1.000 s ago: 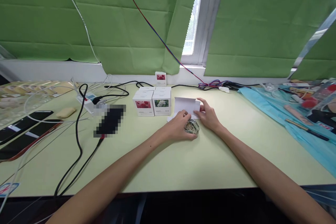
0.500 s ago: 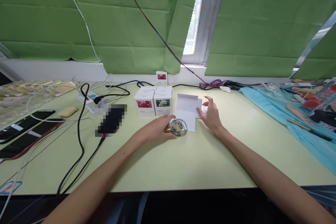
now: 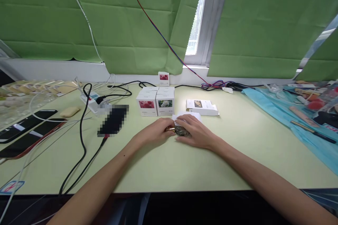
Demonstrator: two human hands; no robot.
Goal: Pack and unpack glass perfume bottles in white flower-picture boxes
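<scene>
A small rounded clear glass bottle (image 3: 182, 131) with dark green and cream bits inside and a gold neck or cap lies low over the table, between my two hands. My left hand (image 3: 161, 129) is closed on its gold end. From the right, my right hand (image 3: 196, 132) wraps over the glass body, its fingers covering most of it. Partly hidden behind my right fingers lies a white sheet of paper or card (image 3: 195, 115). Farther back, a white carton (image 3: 202, 107) with a small printed picture rests flat, its flap sticking out to the right.
Several white boxes with flower pictures (image 3: 166, 103) stand left of the carton. A smaller flower card or box (image 3: 163, 78) leans at the wall. Phones (image 3: 29, 140), black cables (image 3: 81, 137) and a power strip (image 3: 91, 102) occupy the left; blue sheeting (image 3: 287, 123) with clutter lies right.
My right hand has let go of the white carton, which now lies flat farther back, and has come left onto the bottle. My left hand keeps its hold on the gold end.
</scene>
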